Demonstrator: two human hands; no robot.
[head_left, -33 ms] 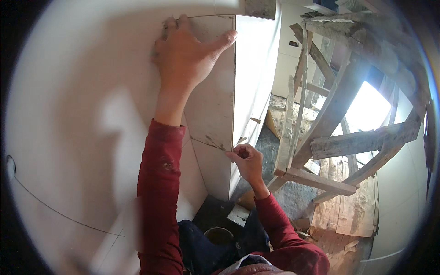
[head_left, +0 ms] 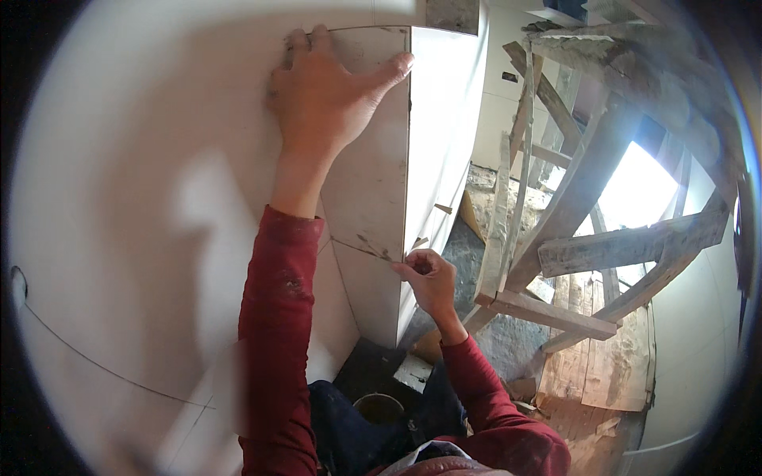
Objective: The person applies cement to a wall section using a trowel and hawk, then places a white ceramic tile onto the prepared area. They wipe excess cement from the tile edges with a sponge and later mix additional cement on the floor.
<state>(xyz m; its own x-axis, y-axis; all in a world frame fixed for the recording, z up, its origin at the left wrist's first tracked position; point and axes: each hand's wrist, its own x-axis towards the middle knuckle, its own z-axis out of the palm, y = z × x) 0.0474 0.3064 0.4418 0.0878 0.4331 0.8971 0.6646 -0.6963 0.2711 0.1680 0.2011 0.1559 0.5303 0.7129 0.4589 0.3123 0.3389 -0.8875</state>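
Observation:
My left hand [head_left: 329, 99] lies spread on the upper part of a pale tile [head_left: 371, 151], its thumb over the tile's right-hand vertical edge and its fingers toward the white wall. Below that tile, a horizontal joint separates it from a lower tile [head_left: 373, 293]. At the corner end of this joint, my right hand [head_left: 429, 278] is closed in a pinch; what its fingertips hold is too small to make out. Dark smudges mark the tile beside these fingertips. A small wedge [head_left: 421, 242] sticks out of the bright side face just above my right hand.
Another wedge [head_left: 443, 209] projects from the side face farther along. Wooden trestle scaffolding [head_left: 579, 214] stands on the right, above wooden boards [head_left: 587, 381]. A round bucket [head_left: 379, 408] is between my legs. The white wall [head_left: 119, 198] rises at left.

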